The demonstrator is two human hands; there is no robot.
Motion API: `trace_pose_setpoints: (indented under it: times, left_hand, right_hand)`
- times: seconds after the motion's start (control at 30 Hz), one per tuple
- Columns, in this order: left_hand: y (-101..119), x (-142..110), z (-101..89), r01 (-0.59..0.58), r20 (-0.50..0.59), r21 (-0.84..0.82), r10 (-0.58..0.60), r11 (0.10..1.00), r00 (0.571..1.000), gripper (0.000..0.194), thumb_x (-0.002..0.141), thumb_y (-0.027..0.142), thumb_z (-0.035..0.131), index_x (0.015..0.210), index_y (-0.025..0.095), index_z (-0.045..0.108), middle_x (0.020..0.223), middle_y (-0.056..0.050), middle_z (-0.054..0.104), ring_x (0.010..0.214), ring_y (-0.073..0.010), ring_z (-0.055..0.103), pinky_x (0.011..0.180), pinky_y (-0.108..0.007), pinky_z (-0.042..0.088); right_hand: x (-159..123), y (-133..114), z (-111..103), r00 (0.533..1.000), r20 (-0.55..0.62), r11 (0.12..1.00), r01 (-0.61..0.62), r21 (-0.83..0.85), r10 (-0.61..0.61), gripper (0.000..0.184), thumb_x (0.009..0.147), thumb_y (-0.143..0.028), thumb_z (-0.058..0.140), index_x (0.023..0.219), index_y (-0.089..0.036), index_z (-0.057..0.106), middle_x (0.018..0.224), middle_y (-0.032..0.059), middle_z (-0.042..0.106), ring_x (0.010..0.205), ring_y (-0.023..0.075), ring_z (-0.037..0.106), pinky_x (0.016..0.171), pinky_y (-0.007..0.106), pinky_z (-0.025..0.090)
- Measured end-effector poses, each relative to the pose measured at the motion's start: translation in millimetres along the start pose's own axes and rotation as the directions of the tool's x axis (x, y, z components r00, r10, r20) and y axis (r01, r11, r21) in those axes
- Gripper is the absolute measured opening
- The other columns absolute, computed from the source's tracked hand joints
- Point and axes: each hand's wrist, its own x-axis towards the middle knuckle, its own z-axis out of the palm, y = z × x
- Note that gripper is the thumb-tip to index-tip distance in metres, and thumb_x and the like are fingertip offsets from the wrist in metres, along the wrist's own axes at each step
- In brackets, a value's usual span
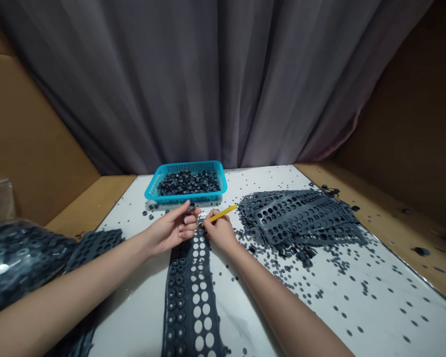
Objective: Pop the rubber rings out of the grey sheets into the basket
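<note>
My left hand pinches a small dark rubber ring between its fingertips. My right hand grips a yellow pencil-like stick, whose lower tip points at that ring, close to it. Under both hands lies a long dark grey perforated rubber strip, with rings still seated in some holes and other holes showing white table through them. Just beyond my fingers stands a turquoise plastic basket filled with dark rings.
A heap of perforated grey sheets lies to the right on the white table. Many loose rings are scattered across its top. At far left, a clear plastic bag of rings sits beside another perforated sheet. A grey curtain hangs behind.
</note>
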Motion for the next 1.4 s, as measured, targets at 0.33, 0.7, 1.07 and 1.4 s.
trace_pose_setpoints:
  times: [0.33,0.7,1.07,1.4]
  left_hand:
    - [-12,-6,7.8,-0.024,-0.031,0.104,0.027,0.994,0.999,0.035,0.09,0.036,0.045,0.076,0.008,0.061,0.057,0.003,0.033,0.043,-0.0031,0.027,0.038,-0.012,0.025]
    - [-8,-6,10.8,0.046,-0.082,0.018,-0.045,0.999,0.996,0.037,0.094,0.029,0.033,0.084,0.006,0.06,0.06,0.001,0.039,0.043,-0.0047,0.033,0.037,-0.014,0.029]
    - [-19,-10,15.7,0.055,-0.08,-0.07,-0.061,0.996,0.995,0.036,0.095,0.028,0.03,0.095,0.006,0.058,0.085,-0.013,0.062,0.069,-0.0154,0.061,0.06,-0.022,0.051]
    - [-29,-14,13.5,0.06,-0.027,-0.087,-0.063,0.994,0.998,0.041,0.095,0.03,0.029,0.122,0.004,0.046,0.1,-0.018,0.065,0.095,-0.0228,0.065,0.083,-0.028,0.051]
  right_hand:
    - [-1,0,0,0.998,0.047,0.998,-0.05,0.04,0.048,0.015,0.076,-0.025,0.05,0.063,-0.02,0.045,0.05,-0.0022,0.051,0.049,0.0121,0.046,0.051,0.023,0.034]
    - [0,2,1,0.999,0.026,0.998,-0.04,0.041,0.039,0.014,0.076,-0.025,0.049,0.063,-0.02,0.045,0.048,-0.0033,0.048,0.047,0.0117,0.045,0.05,0.022,0.035]
    - [-1,-4,-4,0.994,0.052,0.992,-0.097,0.086,0.093,0.013,0.07,-0.018,0.051,0.059,-0.02,0.043,0.053,-0.003,0.05,0.051,0.0115,0.045,0.052,0.023,0.034]
    - [-1,-6,-7,0.983,0.105,0.98,-0.162,0.114,0.15,0.009,0.067,-0.015,0.051,0.061,-0.019,0.046,0.058,-0.0022,0.053,0.057,0.0121,0.049,0.057,0.024,0.037]
